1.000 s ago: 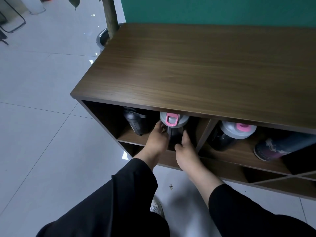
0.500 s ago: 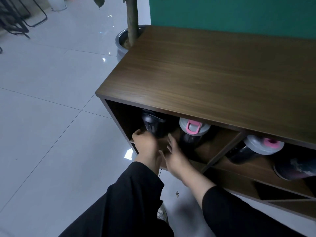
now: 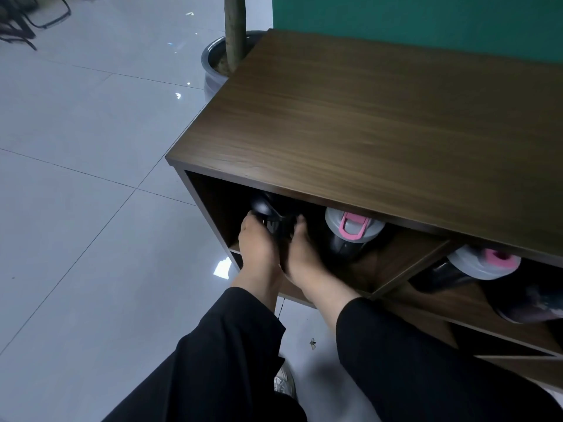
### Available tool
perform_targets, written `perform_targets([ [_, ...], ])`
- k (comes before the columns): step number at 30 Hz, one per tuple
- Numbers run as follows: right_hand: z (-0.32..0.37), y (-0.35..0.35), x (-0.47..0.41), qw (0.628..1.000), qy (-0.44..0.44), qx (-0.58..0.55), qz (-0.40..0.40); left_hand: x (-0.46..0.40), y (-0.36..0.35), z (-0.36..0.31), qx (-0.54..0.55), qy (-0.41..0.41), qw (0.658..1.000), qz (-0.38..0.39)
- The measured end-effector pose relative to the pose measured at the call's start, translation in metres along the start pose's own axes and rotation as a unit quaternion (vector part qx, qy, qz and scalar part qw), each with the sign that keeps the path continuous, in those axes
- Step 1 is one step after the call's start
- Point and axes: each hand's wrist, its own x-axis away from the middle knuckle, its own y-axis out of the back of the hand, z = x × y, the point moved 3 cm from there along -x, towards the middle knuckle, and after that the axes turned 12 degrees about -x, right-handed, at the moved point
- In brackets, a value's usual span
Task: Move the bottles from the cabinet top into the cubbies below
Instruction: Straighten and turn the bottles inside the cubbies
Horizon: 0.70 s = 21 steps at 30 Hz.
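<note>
The wooden cabinet top [image 3: 380, 123] carries no bottles. In the top-left cubby stands a black bottle [image 3: 268, 214] with a black lid; my left hand [image 3: 257, 248] and my right hand [image 3: 300, 254] are closed around it from either side. Beside it on the right sits a dark bottle with a grey lid and pink clasp [image 3: 350, 231]. The neighbouring cubby holds another grey-lidded bottle with a pink cap [image 3: 478, 263] and a dark patterned bottle [image 3: 530, 303] lying on its side.
A plant trunk in a grey pot [image 3: 219, 60] stands at the cabinet's far left corner. A green wall [image 3: 426, 19] backs the cabinet. Glossy tiled floor [image 3: 76, 208] spreads to the left. Lower cubbies [image 3: 502, 345] show beneath. My shoe [image 3: 285, 383] is by the cabinet base.
Both hands let go of the pink-clasped bottle and shifted left onto the black bottle. The camera view swung left too.
</note>
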Motion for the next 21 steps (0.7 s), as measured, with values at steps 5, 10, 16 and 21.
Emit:
perform_targets([
  [5, -0.002, 0.009, 0.011, 0.983, 0.080, 0.160, 0.044, 0.015, 0.001, -0.007, 0.052, 0.029, 0.998, 0.035],
  [10, 0.012, 0.013, 0.010, 0.932, 0.146, 0.326, 0.053, 0.004, 0.010, -0.002, 0.072, 0.003, 0.997, 0.010],
  [16, 0.007, 0.012, 0.014, 0.944, 0.127, 0.297, 0.072, 0.008, 0.007, -0.007, 0.072, -0.003, 0.996, 0.045],
  [21, -0.003, 0.015, 0.018, 0.947, 0.137, 0.280, 0.079, 0.010, 0.006, -0.013, 0.052, 0.000, 0.996, 0.070],
])
